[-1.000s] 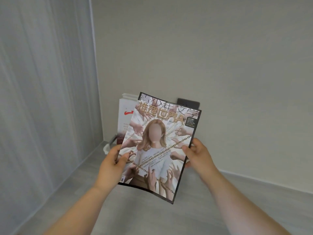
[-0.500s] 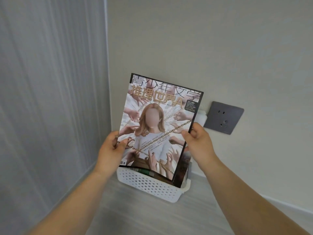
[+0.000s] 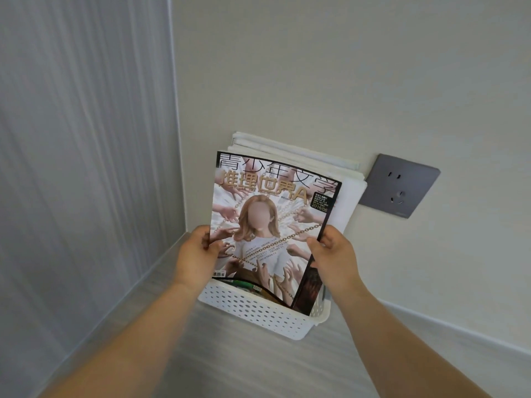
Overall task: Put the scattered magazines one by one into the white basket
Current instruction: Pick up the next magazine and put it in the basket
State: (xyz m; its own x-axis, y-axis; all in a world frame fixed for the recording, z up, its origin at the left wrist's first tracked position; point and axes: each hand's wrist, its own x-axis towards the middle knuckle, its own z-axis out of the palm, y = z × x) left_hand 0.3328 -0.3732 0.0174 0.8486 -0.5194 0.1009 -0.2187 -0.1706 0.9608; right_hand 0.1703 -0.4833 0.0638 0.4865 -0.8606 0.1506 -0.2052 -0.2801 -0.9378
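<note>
A magazine (image 3: 270,225) with a long-haired figure and gold chains on its cover stands upright, its lower edge inside the white perforated basket (image 3: 258,314) on the floor by the wall. My left hand (image 3: 195,254) pinches its left edge and my right hand (image 3: 333,254) pinches its right edge. Behind it, other magazines (image 3: 347,196) with white pages stand in the basket and lean against the wall.
A grey wall socket (image 3: 399,185) sits on the wall just right of the magazines. A pale curtain (image 3: 80,168) hangs along the left. The basket stands near the room's corner on a grey floor (image 3: 244,366).
The magazine has gone down into the basket, in front of the ones standing there. Both hands still hold its edges, and the view has come closer to the basket.
</note>
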